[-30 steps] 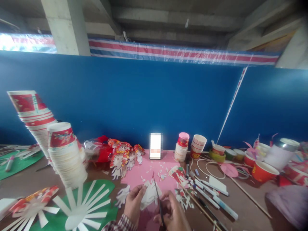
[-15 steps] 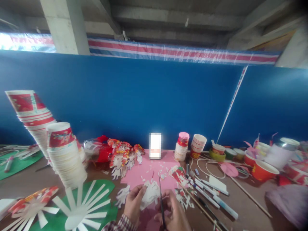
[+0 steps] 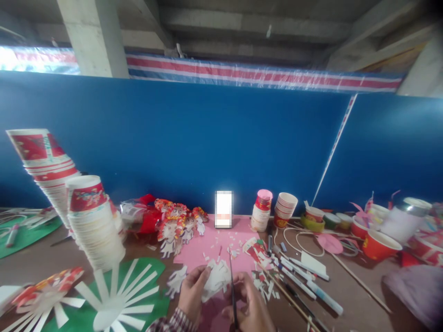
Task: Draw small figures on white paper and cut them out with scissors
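Between thumb and fingers, my left hand pinches the left edge of a white paper cutout. My right hand is closed around a pair of scissors, whose narrow blades point away from me along the cutout's right side. Whether the blades touch the paper I cannot tell. Beneath both hands lies a pink sheet strewn with small white scraps. Another white figure cutout rests just left of my left hand. Decorated paper figures with red and orange trim are gathered farther back.
Tall stacks of paper cups stand at left, behind a slit cup fanned out on green card. Shorter cup stacks stand at back right. Markers and a thin stick lie at right. A blue partition closes off the back.
Almost nothing differs. Both hands, the cutout and the scissors keep nearly the same positions.
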Demonstrator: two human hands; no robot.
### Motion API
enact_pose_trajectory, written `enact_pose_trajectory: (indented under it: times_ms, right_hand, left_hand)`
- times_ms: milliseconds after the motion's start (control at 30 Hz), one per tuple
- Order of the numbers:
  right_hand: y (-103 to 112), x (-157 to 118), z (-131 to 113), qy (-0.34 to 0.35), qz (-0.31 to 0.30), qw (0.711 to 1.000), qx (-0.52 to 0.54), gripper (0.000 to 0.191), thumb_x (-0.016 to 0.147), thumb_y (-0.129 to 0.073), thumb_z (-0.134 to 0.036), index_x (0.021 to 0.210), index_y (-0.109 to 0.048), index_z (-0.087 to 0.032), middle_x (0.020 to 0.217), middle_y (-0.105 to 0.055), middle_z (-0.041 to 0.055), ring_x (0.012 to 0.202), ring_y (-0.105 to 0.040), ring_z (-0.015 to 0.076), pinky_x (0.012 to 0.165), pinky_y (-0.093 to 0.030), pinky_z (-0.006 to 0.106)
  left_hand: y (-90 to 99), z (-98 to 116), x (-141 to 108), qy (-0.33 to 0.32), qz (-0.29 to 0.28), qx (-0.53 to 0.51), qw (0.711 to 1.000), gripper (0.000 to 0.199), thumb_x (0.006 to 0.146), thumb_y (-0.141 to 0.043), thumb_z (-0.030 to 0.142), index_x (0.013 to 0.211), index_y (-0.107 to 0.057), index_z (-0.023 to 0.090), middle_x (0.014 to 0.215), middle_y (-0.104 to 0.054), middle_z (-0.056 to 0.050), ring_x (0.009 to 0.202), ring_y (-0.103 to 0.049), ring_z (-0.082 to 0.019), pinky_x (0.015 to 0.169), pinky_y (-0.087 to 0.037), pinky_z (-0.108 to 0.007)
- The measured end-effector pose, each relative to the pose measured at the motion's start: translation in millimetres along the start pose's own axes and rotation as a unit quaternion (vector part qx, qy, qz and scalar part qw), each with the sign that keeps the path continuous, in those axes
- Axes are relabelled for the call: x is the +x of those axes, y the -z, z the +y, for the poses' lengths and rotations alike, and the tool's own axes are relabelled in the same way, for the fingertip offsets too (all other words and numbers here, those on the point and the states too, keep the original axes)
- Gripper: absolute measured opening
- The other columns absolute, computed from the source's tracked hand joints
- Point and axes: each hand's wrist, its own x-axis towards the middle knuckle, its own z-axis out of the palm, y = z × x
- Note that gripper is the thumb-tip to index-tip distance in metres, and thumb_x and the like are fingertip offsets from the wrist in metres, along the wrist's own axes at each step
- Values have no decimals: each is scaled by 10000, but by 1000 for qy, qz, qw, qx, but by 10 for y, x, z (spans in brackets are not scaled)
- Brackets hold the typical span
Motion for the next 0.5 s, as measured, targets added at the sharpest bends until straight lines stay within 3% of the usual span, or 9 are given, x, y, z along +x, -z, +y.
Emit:
enact_pose_trajectory:
  times_ms: [100, 200, 367, 500]
  right_hand:
    - [5, 0, 0, 12, 11, 1000, -4, 414, 591, -705, -215, 890, -418, -218, 704, -634, -9, 633, -624, 160, 510, -455, 202]
    - [5, 3, 9, 3, 27, 1000, -11, 383, 602, -680, -175, 863, -403, -221, 618, -601, -44, 469, -548, 113, 404, -380, 173]
    - [-7, -1, 17, 21, 30, 999, -4, 305, 648, -651, -232, 646, -346, -212, 513, -493, -71, 404, -411, 63, 367, -289, 154]
    - [-3, -22, 5, 36, 25, 999, -16, 233, 746, -550, -278, 626, -365, -205, 512, -464, -65, 348, -331, 45, 345, -251, 167]
  left_hand:
    - [-7, 6, -10, -10, 3, 17, 1000, 349, 497, -774, 405, 668, -629, 138, 577, -619, -4, 555, -543, -132, 540, -423, -237]
    - [-20, 19, -18, -13, 5, 21, 1000, 348, 504, -770, 411, 667, -626, 140, 581, -615, -4, 564, -541, -135, 548, -421, -240]
    - [-27, 36, -5, -12, 15, 17, 1000, 364, 451, -790, 413, 630, -631, 138, 555, -594, 2, 545, -514, -125, 523, -407, -229]
    - [-18, 47, 1, -19, 20, 28, 999, 362, 429, -798, 405, 613, -643, 135, 536, -573, 11, 523, -479, -105, 497, -394, -214]
